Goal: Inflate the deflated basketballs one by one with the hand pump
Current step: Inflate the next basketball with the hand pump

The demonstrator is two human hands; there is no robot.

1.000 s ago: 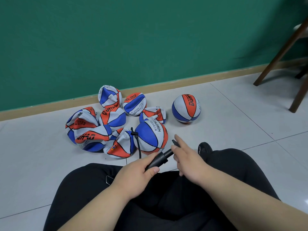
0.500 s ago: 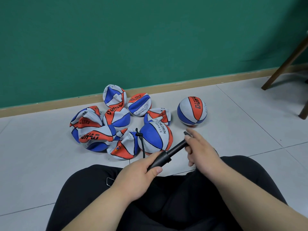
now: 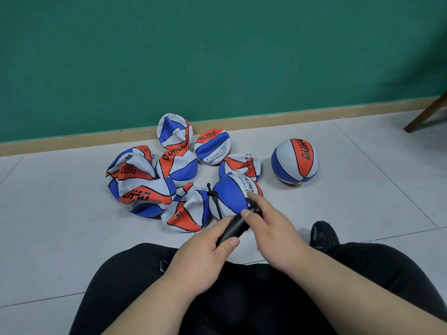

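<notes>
The left hand (image 3: 200,259) gripped the black cylindrical plastic hand pump (image 3: 234,228); the right hand (image 3: 273,228) clasped its far end. Full, straight strokes should fill the blue-panelled rubber basketball (image 3: 229,197) just beyond.

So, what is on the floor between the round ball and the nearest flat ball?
Nothing: the head view shows only bare floor tile between the round ball and the nearest flat ball, which do not touch.

Deflated basketballs (image 3: 169,175) heaped on floor (image 3: 60,213) by wall; inflated ball (image 3: 294,161) right of heap, apart.
</notes>
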